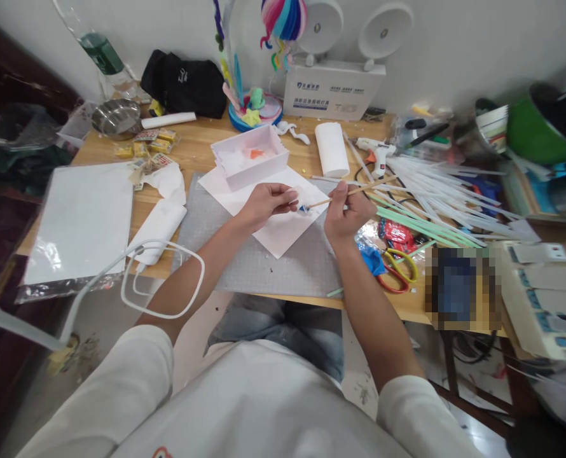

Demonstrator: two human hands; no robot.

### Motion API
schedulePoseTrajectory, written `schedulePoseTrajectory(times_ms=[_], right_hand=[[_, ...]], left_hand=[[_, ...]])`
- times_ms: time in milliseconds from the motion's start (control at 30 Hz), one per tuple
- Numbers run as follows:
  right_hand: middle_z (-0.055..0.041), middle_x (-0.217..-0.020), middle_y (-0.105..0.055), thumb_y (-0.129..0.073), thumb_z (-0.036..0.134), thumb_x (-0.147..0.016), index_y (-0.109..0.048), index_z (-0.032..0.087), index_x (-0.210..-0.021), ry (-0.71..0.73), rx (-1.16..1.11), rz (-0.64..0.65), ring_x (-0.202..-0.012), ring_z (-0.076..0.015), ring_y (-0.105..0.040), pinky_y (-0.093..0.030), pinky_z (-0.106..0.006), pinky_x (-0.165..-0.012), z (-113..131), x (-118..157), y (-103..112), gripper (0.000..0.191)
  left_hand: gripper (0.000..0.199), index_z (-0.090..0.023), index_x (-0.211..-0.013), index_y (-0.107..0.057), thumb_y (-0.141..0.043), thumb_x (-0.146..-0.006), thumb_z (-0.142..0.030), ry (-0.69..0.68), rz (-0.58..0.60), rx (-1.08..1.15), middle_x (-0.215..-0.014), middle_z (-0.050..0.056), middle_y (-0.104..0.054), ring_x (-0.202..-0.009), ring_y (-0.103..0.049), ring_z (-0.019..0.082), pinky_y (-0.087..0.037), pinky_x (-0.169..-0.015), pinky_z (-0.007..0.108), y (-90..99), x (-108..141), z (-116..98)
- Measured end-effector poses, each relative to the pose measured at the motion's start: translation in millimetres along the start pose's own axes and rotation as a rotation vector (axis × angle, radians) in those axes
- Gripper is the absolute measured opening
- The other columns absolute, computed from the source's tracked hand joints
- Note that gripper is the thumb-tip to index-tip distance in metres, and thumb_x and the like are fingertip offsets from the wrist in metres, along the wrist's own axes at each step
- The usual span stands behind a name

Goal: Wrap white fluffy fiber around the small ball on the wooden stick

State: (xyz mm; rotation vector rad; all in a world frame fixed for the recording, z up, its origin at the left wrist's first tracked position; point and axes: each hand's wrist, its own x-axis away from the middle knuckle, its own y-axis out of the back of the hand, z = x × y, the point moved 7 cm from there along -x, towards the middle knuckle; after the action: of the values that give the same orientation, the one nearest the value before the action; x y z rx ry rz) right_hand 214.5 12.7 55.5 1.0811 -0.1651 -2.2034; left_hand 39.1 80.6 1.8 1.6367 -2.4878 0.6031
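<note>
My right hand [348, 213] is closed around a thin wooden stick [376, 186], which slants down to the left toward my other hand. Something small and blue [303, 208] shows at the stick's lower end; I cannot tell if it is a brush tip or a separate piece. With thumb and fingers pinched, my left hand [269, 205] holds a small whitish piece [301, 194], too pale against the paper to name. Both hands are over a white sheet of paper [278, 238] on a grey cutting mat [226, 264]. Just behind stands a white open box [257, 168] containing an orange scrap.
A white paper roll [331, 150], a glue gun [379, 156] and many glue sticks [445, 191] lie to the right. Scissors [397, 270] rest near the front edge. A white cable [200, 273] loops by my left forearm, beside a white power bank [158, 230].
</note>
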Motion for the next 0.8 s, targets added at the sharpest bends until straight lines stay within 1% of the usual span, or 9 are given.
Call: schedulePoseTrajectory(times_ms=[100, 200, 267, 367, 500, 567, 667, 733, 800], right_hand=[[0.0015, -0.050, -0.050, -0.033, 0.061, -0.101, -0.057, 0.022, -0.062, -0.005, 0.001, -0.002, -0.052, -0.0130, -0.051, -0.039, -0.031, -0.060, -2, 0, 0, 0.060], [0.0016, -0.050, -0.051, -0.033, 0.059, -0.102, -0.055, 0.022, -0.061, 0.008, 0.003, 0.006, -0.051, -0.0120, -0.050, -0.038, -0.030, -0.059, -1, 0, -1, 0.059], [0.0015, -0.051, -0.051, -0.033, 0.057, -0.102, -0.053, 0.022, -0.059, 0.039, -0.001, 0.020, -0.050, -0.0112, -0.048, -0.037, -0.029, -0.058, 3, 1, -3, 0.059], [0.0016, -0.051, -0.049, -0.034, 0.057, -0.102, -0.051, 0.022, -0.058, 0.071, 0.002, 0.038, -0.049, -0.0103, -0.045, -0.034, -0.029, -0.057, 7, 3, -5, 0.058], [0.0019, -0.051, -0.048, -0.033, 0.058, -0.101, -0.050, 0.022, -0.058, 0.055, -0.002, 0.060, -0.051, -0.0105, -0.046, -0.035, -0.030, -0.058, 8, 3, -5, 0.059], [0.0019, -0.054, -0.048, -0.036, 0.059, -0.101, -0.050, 0.022, -0.059, 0.035, -0.087, 0.062, -0.055, -0.0112, -0.048, -0.038, -0.029, -0.060, 9, 1, -5, 0.057], [0.0017, -0.064, -0.051, -0.040, 0.062, -0.099, -0.050, 0.022, -0.065, -0.075, -0.370, 0.069, -0.061, -0.0113, -0.053, -0.042, -0.028, -0.058, 11, -1, -8, 0.053], [0.0042, -0.064, -0.048, -0.042, 0.064, -0.098, -0.052, 0.023, -0.073, -0.194, -0.566, 0.144, -0.053, -0.0089, -0.047, -0.038, -0.025, -0.050, 13, 1, -16, 0.049], [0.0077, -0.060, -0.043, -0.052, 0.065, -0.094, -0.056, 0.024, -0.081, -0.276, -0.690, 0.275, -0.045, -0.0064, -0.038, -0.032, -0.023, -0.045, 19, 7, -27, 0.043]], left_hand=[[0.032, -0.013, -0.074, -0.069, -0.091, -0.071, -0.037, -0.026, 0.019, -0.080, -0.068, 0.003, -0.071, -0.064, -0.066, 0.009, -0.053, -0.065, 0.021, 4.2, 0, -1], [0.033, -0.014, -0.071, -0.068, -0.092, -0.069, -0.037, -0.048, -0.004, -0.169, -0.064, 0.002, -0.069, -0.059, -0.064, 0.009, -0.051, -0.060, 0.020, 13.7, -1, -3], [0.035, -0.013, -0.069, -0.066, -0.092, -0.069, -0.037, -0.038, -0.016, -0.184, -0.062, 0.002, -0.068, -0.056, -0.063, 0.009, -0.049, -0.057, 0.020, 17.9, -2, -2], [0.036, -0.012, -0.068, -0.065, -0.091, -0.072, -0.037, 0.018, 0.019, -0.122, -0.062, 0.002, -0.067, -0.056, -0.062, 0.008, -0.049, -0.057, 0.019, 16.3, -2, 1], [0.040, -0.011, -0.073, -0.063, -0.093, -0.070, -0.039, 0.100, 0.155, 0.032, -0.070, 0.002, -0.067, -0.062, -0.063, 0.006, -0.048, -0.058, 0.015, 4.1, 2, 5], [0.045, -0.012, -0.073, -0.061, -0.095, -0.067, -0.041, 0.095, 0.216, 0.104, -0.072, 0.000, -0.064, -0.064, -0.062, 0.005, -0.046, -0.055, 0.013, -3.0, 6, 2], [0.050, -0.014, -0.073, -0.057, -0.095, -0.064, -0.045, 0.027, 0.233, 0.188, -0.070, -0.003, -0.060, -0.064, -0.059, 0.004, -0.044, -0.052, 0.012, -12.2, 12, -6], [0.052, -0.016, -0.072, -0.055, -0.094, -0.064, -0.049, -0.044, 0.203, 0.223, -0.068, -0.005, -0.056, -0.064, -0.058, 0.004, -0.044, -0.052, 0.012, -17.3, 17, -13], [0.053, -0.017, -0.071, -0.053, -0.092, -0.066, -0.052, -0.109, 0.154, 0.221, -0.067, -0.005, -0.054, -0.064, -0.057, 0.005, -0.044, -0.052, 0.013, -20.7, 21, -18]])
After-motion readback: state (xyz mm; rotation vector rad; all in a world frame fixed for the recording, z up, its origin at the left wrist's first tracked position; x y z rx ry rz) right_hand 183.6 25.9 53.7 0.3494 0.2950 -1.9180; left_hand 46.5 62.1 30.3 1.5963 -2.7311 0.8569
